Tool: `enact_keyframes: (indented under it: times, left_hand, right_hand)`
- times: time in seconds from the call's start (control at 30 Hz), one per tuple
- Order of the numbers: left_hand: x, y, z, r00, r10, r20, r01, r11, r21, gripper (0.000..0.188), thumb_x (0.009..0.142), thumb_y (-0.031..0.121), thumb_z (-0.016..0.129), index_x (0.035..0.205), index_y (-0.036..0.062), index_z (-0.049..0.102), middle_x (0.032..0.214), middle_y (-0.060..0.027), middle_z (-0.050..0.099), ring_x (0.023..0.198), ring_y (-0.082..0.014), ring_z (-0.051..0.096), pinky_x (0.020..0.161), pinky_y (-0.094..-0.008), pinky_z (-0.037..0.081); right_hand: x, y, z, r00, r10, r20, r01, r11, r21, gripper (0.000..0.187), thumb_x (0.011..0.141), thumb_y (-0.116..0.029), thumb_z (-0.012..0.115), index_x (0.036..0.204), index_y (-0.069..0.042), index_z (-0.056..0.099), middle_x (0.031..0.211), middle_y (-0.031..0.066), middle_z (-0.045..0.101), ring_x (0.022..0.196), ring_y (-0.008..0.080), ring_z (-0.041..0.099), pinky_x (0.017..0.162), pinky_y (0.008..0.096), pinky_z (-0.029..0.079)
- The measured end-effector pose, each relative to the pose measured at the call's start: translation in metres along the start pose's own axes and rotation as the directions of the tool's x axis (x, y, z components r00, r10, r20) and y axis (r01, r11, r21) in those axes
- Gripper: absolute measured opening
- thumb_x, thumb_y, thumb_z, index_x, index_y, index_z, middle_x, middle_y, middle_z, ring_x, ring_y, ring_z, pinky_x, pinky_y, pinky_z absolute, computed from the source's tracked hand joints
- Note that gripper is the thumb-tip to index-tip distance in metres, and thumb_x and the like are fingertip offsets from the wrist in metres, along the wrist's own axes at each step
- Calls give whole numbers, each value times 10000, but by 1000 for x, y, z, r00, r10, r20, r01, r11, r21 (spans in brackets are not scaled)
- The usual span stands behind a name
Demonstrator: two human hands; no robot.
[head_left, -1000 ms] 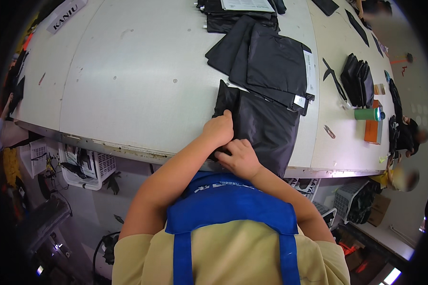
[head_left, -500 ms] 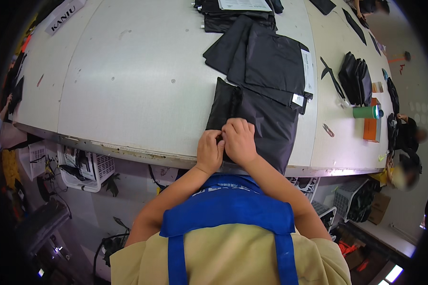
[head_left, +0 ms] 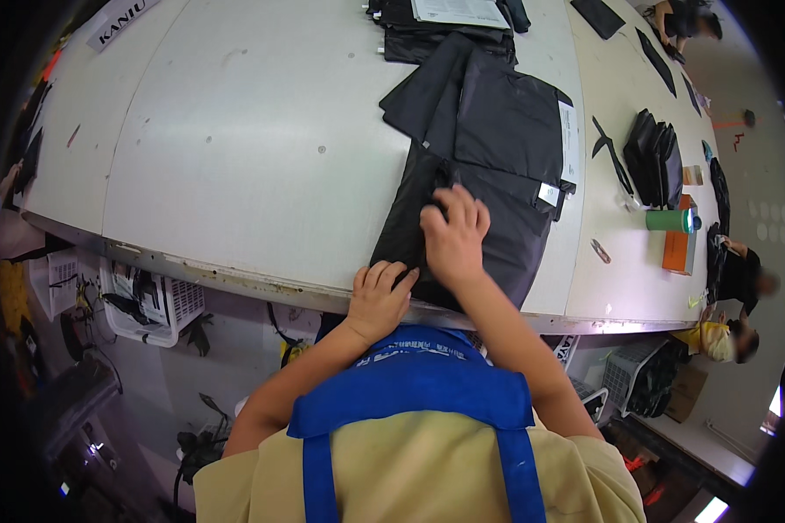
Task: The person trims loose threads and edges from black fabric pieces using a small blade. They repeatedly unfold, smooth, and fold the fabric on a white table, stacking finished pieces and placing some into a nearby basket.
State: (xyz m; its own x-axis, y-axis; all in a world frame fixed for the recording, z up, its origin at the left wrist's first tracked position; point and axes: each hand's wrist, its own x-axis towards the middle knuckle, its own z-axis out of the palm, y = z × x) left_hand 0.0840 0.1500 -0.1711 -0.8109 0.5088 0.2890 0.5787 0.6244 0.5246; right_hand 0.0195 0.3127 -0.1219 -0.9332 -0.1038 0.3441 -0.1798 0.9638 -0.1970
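Observation:
A black, slightly shiny padded fabric piece (head_left: 519, 231) lies at the table's front edge, its left part folded over along a lengthwise seam. My left hand (head_left: 379, 301) rests on its near left corner, fingers stretched over the cloth. Farther up the fold, my right hand (head_left: 455, 240) bends its fingers and thumb down onto the seam, closed on the cloth there; the fingertips are partly hidden. Beyond my hands, more black panels (head_left: 510, 118) overlap the far end of the piece. A small white label (head_left: 549, 193) shows at the right side.
A black pile with a paper sheet (head_left: 462, 12) lies at the far edge. Scissors (head_left: 613, 152), a black stack (head_left: 652, 157), a green bottle (head_left: 670, 220), an orange box (head_left: 679, 248) and small snips (head_left: 600, 251) are on the right. White baskets (head_left: 183, 309) sit below. Other people work at right.
My hands have separated: the left moved down to the near corner, the right moved up and right along the seam. The fabric's raised far left corner now lies flatter against the other panels.

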Motion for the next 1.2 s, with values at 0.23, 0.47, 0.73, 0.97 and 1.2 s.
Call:
enact_keyframes:
  times: [0.23, 0.47, 0.73, 0.97, 1.2]
  left_hand:
    - [4, -1, 0, 1000, -22, 21, 22, 1000, -3, 418, 732, 142, 682, 1148, 144, 633, 1155, -54, 493, 1124, -273, 431, 945, -434, 340]
    - [7, -2, -7, 998, -29, 55, 30, 999, -27, 414, 723, 135, 680, 1133, 159, 638, 1144, -42, 499, 1134, -243, 435, 945, -415, 344]
    - [13, -6, -17, 991, -47, 122, 71, 977, -199, 363, 713, 167, 681, 1074, 151, 646, 1062, -44, 537, 1049, -249, 488, 888, -415, 358]
    - [18, -3, -21, 970, -51, 236, 92, 982, -167, 345, 730, 213, 683, 1063, 139, 634, 1061, -59, 543, 1055, -263, 490, 872, -422, 363]
    - [8, -16, -20, 976, -144, 161, 192, 921, -339, 305, 739, 150, 663, 1042, 121, 642, 1062, -71, 558, 1045, -270, 501, 868, -411, 386]
  right_hand:
    - [19, 12, 7, 999, 43, -14, -43, 998, 41, 135, 798, -150, 632, 930, -163, 609, 1163, 55, 544, 1197, 253, 449, 969, 421, 279]
    - [21, 18, 6, 997, -11, 82, 8, 999, 40, 166, 807, -160, 639, 967, -170, 596, 1226, 92, 548, 1226, 273, 430, 970, 435, 293]
    - [16, 28, 19, 980, -150, 131, 89, 918, 386, 179, 805, -113, 644, 970, -99, 576, 1136, 40, 612, 1162, 250, 501, 956, 419, 349]
    - [38, 18, 27, 999, -24, 32, 17, 978, 206, 137, 830, -133, 634, 955, -113, 580, 1077, 17, 558, 1096, 239, 498, 899, 415, 353]
    - [66, 23, 35, 976, 196, 92, -212, 952, 222, 165, 826, -167, 654, 978, -143, 594, 1046, 43, 546, 1026, 279, 507, 857, 435, 380]
